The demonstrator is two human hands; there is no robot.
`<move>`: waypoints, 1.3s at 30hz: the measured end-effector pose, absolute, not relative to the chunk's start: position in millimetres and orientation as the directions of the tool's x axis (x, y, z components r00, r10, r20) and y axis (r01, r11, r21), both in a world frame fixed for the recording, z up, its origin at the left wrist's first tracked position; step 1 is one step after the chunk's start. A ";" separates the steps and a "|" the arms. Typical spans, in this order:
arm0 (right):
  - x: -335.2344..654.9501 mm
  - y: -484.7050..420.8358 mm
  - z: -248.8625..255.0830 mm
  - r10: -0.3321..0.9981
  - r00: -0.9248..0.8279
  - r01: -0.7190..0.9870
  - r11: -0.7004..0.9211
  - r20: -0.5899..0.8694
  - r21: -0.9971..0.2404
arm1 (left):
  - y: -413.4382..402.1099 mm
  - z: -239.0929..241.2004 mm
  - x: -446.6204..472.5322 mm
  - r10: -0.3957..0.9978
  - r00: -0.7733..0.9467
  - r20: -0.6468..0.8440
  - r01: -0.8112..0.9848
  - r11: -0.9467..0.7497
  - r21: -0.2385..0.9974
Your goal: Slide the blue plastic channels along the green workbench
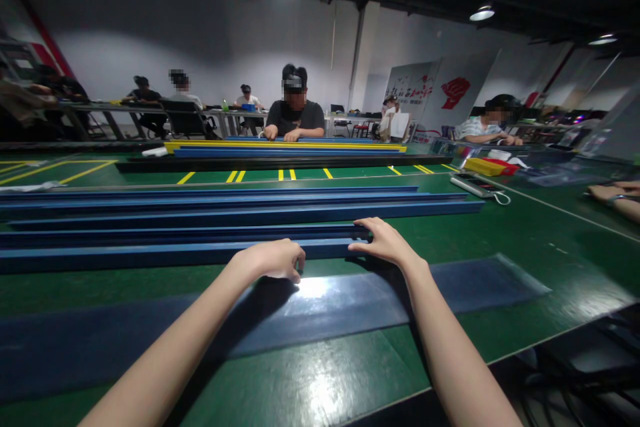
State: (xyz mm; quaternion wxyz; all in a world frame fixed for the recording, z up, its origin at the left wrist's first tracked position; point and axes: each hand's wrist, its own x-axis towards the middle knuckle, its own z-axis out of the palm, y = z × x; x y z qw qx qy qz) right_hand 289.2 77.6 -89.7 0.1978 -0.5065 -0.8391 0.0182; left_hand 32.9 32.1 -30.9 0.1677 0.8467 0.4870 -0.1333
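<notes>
My left hand [277,260] hovers above a long strip of clear plastic film [340,303], fingers curled with a gap between thumb and forefinger and nothing in them. Just beyond it lies a long blue channel strip [150,257]. At that strip's right end is my right hand [383,240], its thumb on the near wall and its fingers across the far wall. How firmly it grips is not clear. More blue channel strips [300,210] lie parallel behind this one. The left ends of several strips run out of view.
Across the green table [500,233] are yellow and blue strips [285,148] and a long black strip [280,163]. A phone-like device [473,183] and a yellow tray [483,167] sit at the right. A co-worker [295,113] sits opposite; another person's hands [615,193] are at far right.
</notes>
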 end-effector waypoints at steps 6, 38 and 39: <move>287.9 75.6 -89.1 0.861 -0.398 0.843 0.480 0.317 -0.243 | 34.8 -34.4 25.2 0.812 0.402 -0.423 0.905 -0.422 0.050; 289.5 78.1 -91.1 0.863 -0.403 0.837 0.482 0.305 -0.258 | 32.7 -39.0 29.2 0.815 0.436 -0.381 0.898 -0.425 0.119; 289.5 78.1 -91.0 0.863 -0.404 0.837 0.483 0.304 -0.257 | 32.5 -38.5 29.1 0.817 0.436 -0.377 0.898 -0.423 0.120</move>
